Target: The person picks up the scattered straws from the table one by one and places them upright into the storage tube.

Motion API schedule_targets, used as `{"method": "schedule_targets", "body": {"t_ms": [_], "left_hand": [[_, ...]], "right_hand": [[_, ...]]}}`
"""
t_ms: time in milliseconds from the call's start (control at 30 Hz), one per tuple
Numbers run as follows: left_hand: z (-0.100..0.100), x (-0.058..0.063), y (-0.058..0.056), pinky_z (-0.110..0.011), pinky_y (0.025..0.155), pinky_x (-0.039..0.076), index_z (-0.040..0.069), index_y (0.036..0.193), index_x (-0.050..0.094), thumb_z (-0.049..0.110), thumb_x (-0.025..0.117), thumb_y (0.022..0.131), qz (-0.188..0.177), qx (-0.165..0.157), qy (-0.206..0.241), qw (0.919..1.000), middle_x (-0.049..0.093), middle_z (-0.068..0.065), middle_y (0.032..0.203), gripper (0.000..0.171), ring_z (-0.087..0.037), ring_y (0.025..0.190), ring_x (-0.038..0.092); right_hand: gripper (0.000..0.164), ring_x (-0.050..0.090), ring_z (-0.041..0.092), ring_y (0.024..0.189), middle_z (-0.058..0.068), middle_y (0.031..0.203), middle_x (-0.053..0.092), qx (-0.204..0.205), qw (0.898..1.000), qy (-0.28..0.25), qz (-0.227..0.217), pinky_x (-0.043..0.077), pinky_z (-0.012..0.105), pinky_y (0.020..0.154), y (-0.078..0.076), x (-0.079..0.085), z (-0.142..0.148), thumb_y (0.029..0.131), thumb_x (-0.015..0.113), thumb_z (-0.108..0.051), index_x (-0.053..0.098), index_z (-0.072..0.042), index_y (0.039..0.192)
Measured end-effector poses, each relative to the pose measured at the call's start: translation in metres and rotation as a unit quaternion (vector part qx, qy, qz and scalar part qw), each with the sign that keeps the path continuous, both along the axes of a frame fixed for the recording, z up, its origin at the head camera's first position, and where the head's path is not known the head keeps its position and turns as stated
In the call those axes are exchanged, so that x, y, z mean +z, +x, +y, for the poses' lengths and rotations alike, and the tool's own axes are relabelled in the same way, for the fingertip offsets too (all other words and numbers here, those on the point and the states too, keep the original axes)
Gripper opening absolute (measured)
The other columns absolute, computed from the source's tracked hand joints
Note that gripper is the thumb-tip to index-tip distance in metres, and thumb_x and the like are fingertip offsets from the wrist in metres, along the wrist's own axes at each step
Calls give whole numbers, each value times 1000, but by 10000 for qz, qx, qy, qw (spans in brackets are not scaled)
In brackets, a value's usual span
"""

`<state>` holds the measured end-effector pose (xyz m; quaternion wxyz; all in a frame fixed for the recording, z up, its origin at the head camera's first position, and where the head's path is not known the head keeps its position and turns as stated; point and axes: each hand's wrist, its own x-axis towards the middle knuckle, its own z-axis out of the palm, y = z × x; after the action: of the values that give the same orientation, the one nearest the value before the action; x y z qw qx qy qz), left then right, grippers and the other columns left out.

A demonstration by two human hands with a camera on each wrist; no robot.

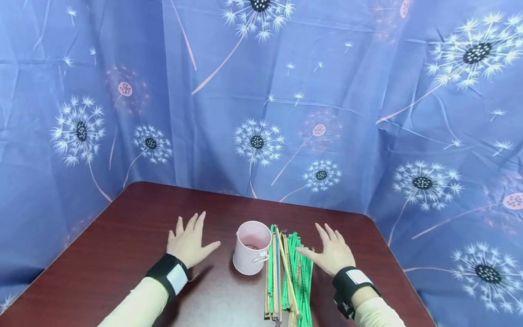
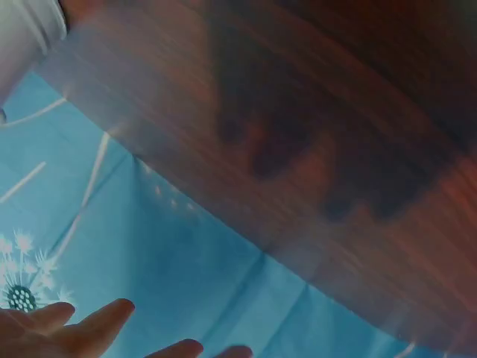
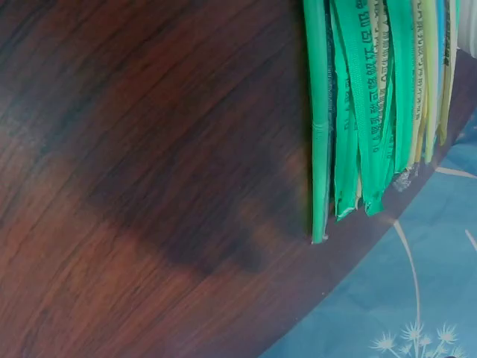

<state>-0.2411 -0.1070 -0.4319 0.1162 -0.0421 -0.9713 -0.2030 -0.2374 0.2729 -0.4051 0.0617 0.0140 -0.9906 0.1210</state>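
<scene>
Green and tan wrapped sticks lie in a loose bundle on the thumb side of the right hand, all running lengthwise away from the person; laid that way, they presumably stay together. From where I stand, the right thumb reaches over the bundle's outer edge, though I can't tell whether it touches; the other fingers point forward, parted, with nothing in them. Between the sticks and the left thumb stands a pale pink bucket, mouth up, probably set there to be within reach of either hand's fingers. Its handle hangs on the side toward the right fingers, close by the sticks. The left hand is spread wide too, holding nothing, its thumb aimed at the bucket but apart from it. Both hands seem held above the table, judging by their shadows. Dark bands circle the wrists, perhaps to carry the cameras. Beyond the fingertips hangs a blue dandelion cloth, likely as a screen.
</scene>
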Motion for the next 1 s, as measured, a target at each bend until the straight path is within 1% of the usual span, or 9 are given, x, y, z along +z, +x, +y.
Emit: {"method": "schedule_targets", "body": {"t_ms": [100,233,400,533,667,767,800,900,1000], "left_hand": [[11,0,-2,-76,105,32,7,154,28,53,72,81,-124,-199,244,9994,41,-24,152,97,-61,139,27],[30,1,-2,-73,108,33,7,155,27,49,78,78,-311,-503,632,9963,42,-24,151,101,-59,139,29],[51,-1,2,-73,107,33,8,155,27,45,86,70,-401,-808,993,9910,44,-24,149,109,-58,137,32],[63,-5,7,-70,109,34,3,153,29,39,91,65,-325,-1110,1313,9846,45,-25,148,113,-56,136,35],[72,-9,10,-63,111,35,-5,150,27,30,94,62,-123,-1412,1721,9748,46,-29,144,116,-50,132,42],[80,-12,9,-61,106,41,-5,150,23,28,94,62,-155,-1444,2022,9685,46,-31,140,118,-49,126,47],[83,-13,8,-61,104,43,-4,151,23,28,93,62,-166,-1426,2095,9672,45,-32,140,118,-49,125,47],[90,-16,6,-62,101,46,-2,152,20,32,92,65,-303,-1342,2288,9637,42,-32,142,119,-50,125,47],[95,-17,4,-62,102,45,0,154,16,40,90,67,-381,-1264,2448,9605,38,-33,145,120,-50,128,46]], "right_hand": [[107,31,51,141,23,156,35,-109,9998,-101,-115,38,68,105,1,-3,0,76,59,-81,32,-14,155],[104,37,50,137,23,151,41,-115,9995,-178,-218,42,67,102,1,-7,-2,77,60,-79,36,-12,152],[93,42,48,133,23,145,46,0,9995,-142,-267,47,63,98,1,-14,-7,80,64,-71,46,-8,146],[79,48,45,127,21,137,53,115,9990,-215,-371,50,61,95,2,-21,-15,83,69,-61,56,-5,136],[70,55,45,119,23,128,59,303,9979,-392,-425,52,59,93,2,-29,-24,83,74,-52,61,-1,130],[63,62,41,110,22,120,64,410,9968,-562,-397,54,55,90,0,-34,-31,84,76,-43,63,2,125],[60,62,40,111,21,117,66,435,9961,-635,-426,55,54,90,0,-35,-33,84,76,-41,64,2,125],[55,67,34,98,16,103,71,574,9945,-718,-509,57,49,80,-1,-39,-37,84,77,-35,66,3,121],[54,68,29,88,10,90,71,697,9928,-740,-639,57,45,74,-2,-44,-40,82,78,-35,67,2,119]]}}
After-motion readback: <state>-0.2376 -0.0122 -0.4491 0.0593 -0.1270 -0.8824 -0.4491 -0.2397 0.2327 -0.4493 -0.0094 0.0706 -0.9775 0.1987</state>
